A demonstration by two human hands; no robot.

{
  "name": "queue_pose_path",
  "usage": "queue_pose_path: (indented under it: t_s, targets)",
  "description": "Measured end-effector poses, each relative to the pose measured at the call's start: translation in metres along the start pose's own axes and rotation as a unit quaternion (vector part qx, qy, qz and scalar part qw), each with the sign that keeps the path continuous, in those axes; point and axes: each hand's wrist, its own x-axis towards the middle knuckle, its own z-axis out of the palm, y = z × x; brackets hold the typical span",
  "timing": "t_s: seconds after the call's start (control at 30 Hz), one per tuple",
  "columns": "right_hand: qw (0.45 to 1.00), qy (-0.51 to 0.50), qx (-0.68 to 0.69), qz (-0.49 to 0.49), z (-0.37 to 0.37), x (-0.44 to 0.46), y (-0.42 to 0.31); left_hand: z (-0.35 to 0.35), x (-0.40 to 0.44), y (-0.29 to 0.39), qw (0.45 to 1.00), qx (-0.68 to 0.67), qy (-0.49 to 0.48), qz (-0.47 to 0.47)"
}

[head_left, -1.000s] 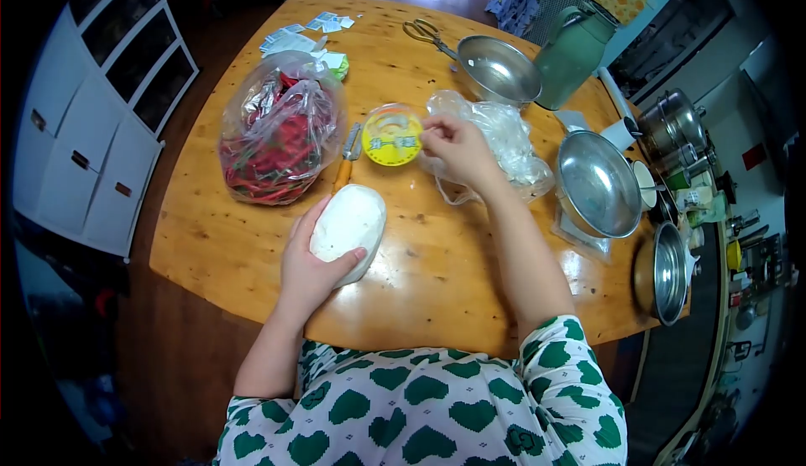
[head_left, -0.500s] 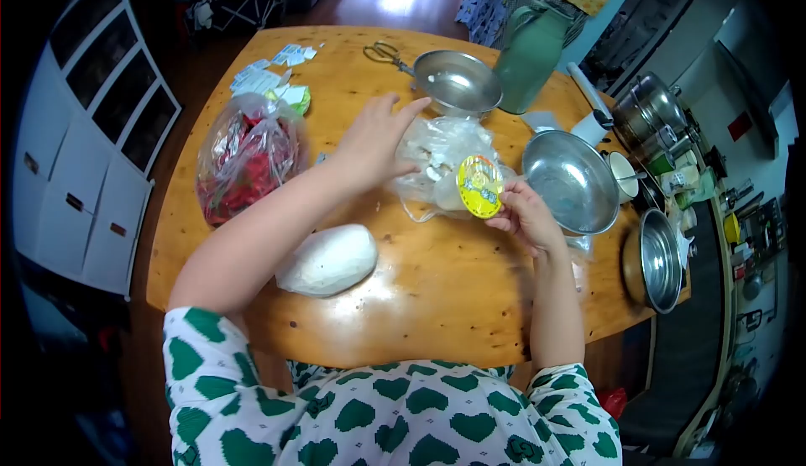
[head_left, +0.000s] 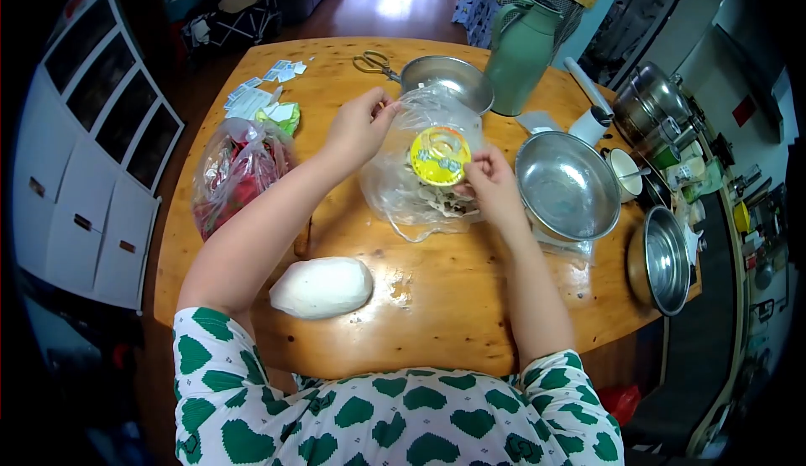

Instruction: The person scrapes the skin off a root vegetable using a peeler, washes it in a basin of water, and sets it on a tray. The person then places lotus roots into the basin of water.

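Observation:
My right hand grips a small round tub with a yellow printed lid, its lid turned up towards me. The tub is over a clear plastic bag with pale and dark pieces inside, too blurred to name. With thumb and fingers pinched together, my left hand holds the upper left edge of this bag. A smooth white oblong lump, perhaps dough or a peeled radish, lies on the table closer to me. Left of my left forearm sits a clear bag of red items.
Behind the bag stand a metal bowl, scissors and a green thermos jug. Another metal bowl is right of my right hand, with a deeper one near the table's right edge. Torn papers lie far left.
My right hand has moved the tub left, over the plastic bag. My left hand has closed on the bag's edge, and the bag now stands taller and more spread.

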Motion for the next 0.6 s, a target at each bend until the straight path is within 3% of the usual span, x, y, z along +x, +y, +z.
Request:
queue_pose_path:
  t_s: [0.07, 0.13, 0.2, 0.27, 0.3, 0.43, 0.53, 0.6]
  targets:
    - [0.974, 0.058, -0.203, -0.080, 0.019, 0.020, 0.012, -0.002, -0.001, -0.005, 1.000, -0.016, 0.013, -0.003]
    - [0.906, 0.104, -0.383, -0.145, 0.041, 0.028, 0.013, -0.001, -0.002, -0.013, 0.999, -0.021, 0.029, 0.011]
    - [0.879, 0.082, -0.441, -0.164, 0.052, 0.036, 0.019, -0.005, 0.003, -0.018, 0.997, -0.013, 0.055, 0.046]
    - [0.827, 0.057, -0.521, -0.203, 0.059, 0.040, 0.029, -0.011, 0.007, -0.019, 0.993, -0.106, 0.006, -0.047]
    - [0.817, 0.057, -0.526, -0.228, 0.062, 0.035, 0.023, -0.013, 0.007, -0.018, 0.984, -0.151, -0.019, -0.094]
    - [0.770, 0.038, -0.612, -0.175, 0.082, -0.004, -0.022, -0.016, 0.009, -0.026, 0.963, -0.230, -0.032, -0.134]
    - [0.801, -0.105, -0.484, -0.336, 0.093, -0.022, -0.003, -0.017, 0.008, -0.031, 0.962, -0.229, -0.053, -0.138]
    - [0.787, -0.218, -0.462, -0.346, 0.108, -0.021, 0.030, -0.017, 0.009, -0.033, 0.962, -0.223, -0.058, -0.148]
